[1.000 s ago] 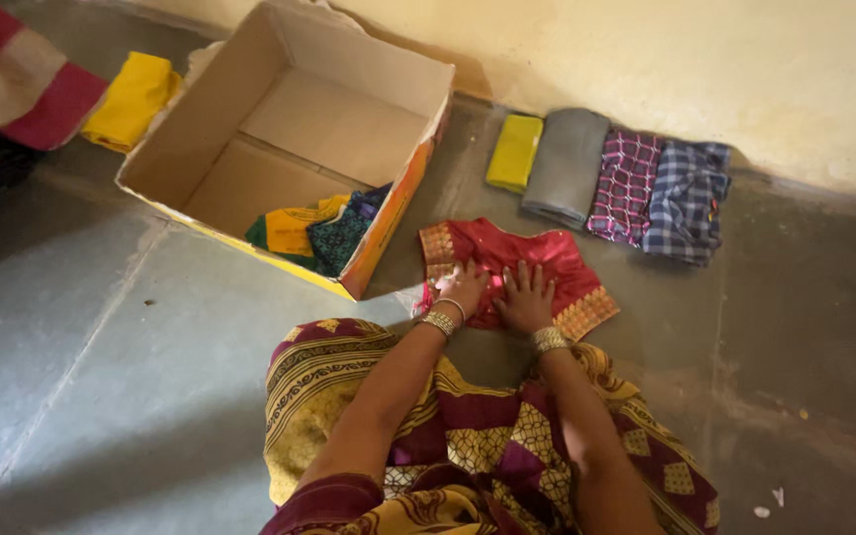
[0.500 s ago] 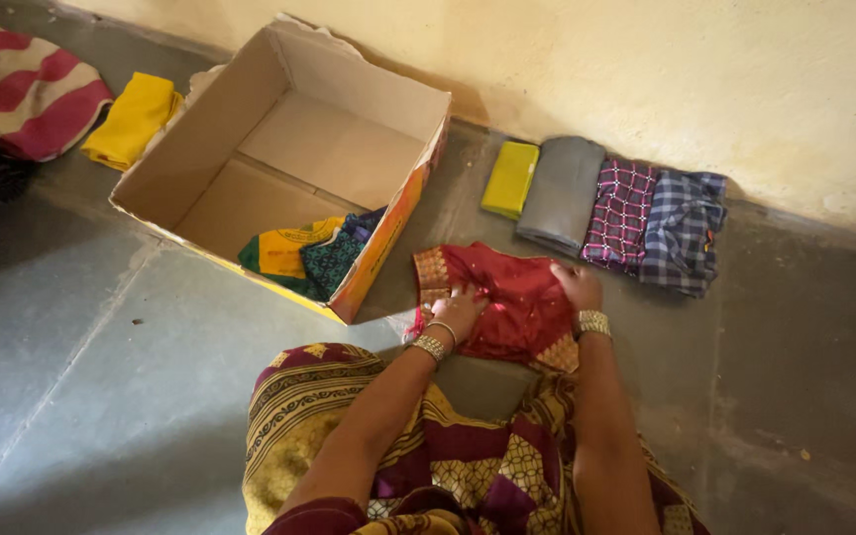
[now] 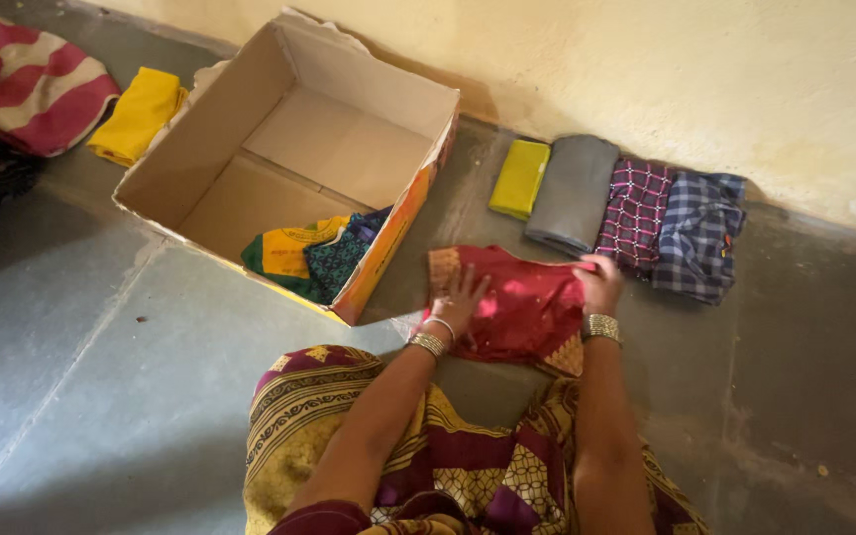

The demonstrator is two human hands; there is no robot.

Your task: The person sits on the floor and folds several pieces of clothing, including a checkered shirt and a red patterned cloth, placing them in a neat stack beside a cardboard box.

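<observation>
The left hand (image 3: 455,297) is pressing flat on the red blouse (image 3: 517,307) while the right hand (image 3: 598,284) is pinching its edge, best folded evenly.

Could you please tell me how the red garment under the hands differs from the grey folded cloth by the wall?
The red garment is shiny with gold patterned borders; the grey cloth is plain and matte. The red garment lies partly folded under the left hand and right hand; the grey cloth sits untouched in a row of folded pieces. Both lie on the floor.
</observation>
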